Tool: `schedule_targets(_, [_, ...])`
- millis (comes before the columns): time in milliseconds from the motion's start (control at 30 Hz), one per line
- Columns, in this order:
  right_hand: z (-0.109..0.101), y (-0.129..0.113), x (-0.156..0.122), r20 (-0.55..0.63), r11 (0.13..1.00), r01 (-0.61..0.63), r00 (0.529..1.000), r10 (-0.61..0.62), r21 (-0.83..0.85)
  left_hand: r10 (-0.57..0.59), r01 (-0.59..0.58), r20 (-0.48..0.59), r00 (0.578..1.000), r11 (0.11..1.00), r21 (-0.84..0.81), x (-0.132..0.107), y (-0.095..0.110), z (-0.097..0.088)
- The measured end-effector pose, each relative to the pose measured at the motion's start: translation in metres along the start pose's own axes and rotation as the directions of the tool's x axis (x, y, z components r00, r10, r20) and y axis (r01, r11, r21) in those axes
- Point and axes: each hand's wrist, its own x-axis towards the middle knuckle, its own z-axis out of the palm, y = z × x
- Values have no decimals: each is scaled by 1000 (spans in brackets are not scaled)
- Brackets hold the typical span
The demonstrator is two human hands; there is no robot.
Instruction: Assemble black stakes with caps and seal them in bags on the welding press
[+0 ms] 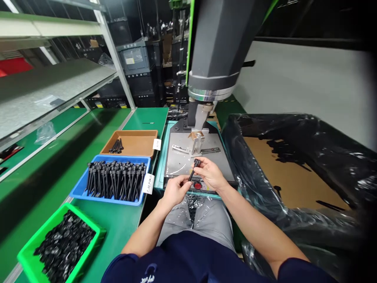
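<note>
Both hands meet in front of the press machine's metal plate (182, 157). A slim black threaded part (194, 169) is held between them. My left hand (174, 190) pinches its lower end. My right hand (208, 173) grips its upper end with the cap. A red button (198, 185) sits just below the hands on the machine's front edge. The press head (200, 118) hangs above a small fixture (196, 139) on the plate.
On the green bench at left stand a blue tray (79, 188) of black threaded parts, an orange tray (138, 143) with a few, and a green tray (26, 257) of small black caps. A cardboard box lined with black plastic (294, 173) stands at right. Shelving runs along the left.
</note>
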Motion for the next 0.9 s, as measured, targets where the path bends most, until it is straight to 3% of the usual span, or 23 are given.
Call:
schedule_targets(133, [16, 12, -5, 38, 987, 35, 999, -29, -155, 22, -21, -8, 1000, 998, 51, -11, 9, -9])
schedule_targets(233, [24, 17, -9, 96, 973, 41, 995, -19, -228, 50, -48, -26, 998, 996, 81, -22, 16, -29])
schedule_targets(333, [22, 15, -11, 117, 974, 3, 993, 24, -225, 74, -48, -207, 975, 991, 127, -39, 16, -67])
schedule_targets(400, [16, 12, -14, 86, 977, -48, 994, 67, -206, 62, 22, -384, 921, 977, 212, -54, 11, -101])
schedule_targets(500, [5, 10, -17, 8, 973, -133, 991, 137, -188, 18, 249, -612, 791, 904, 348, -76, -7, -157])
schedule_targets(633, [-4, 15, -21, -70, 960, -225, 974, 216, -168, -96, 601, -766, 636, 684, 413, -93, -40, -211])
schedule_targets(700, [-5, 17, -22, -81, 956, -248, 968, 238, -157, -173, 700, -782, 599, 588, 406, -94, -54, -223])
schedule_targets(900, [-2, 13, -27, -128, 949, -280, 957, 262, -146, -353, 774, -708, 612, 453, 443, -86, -73, -223])
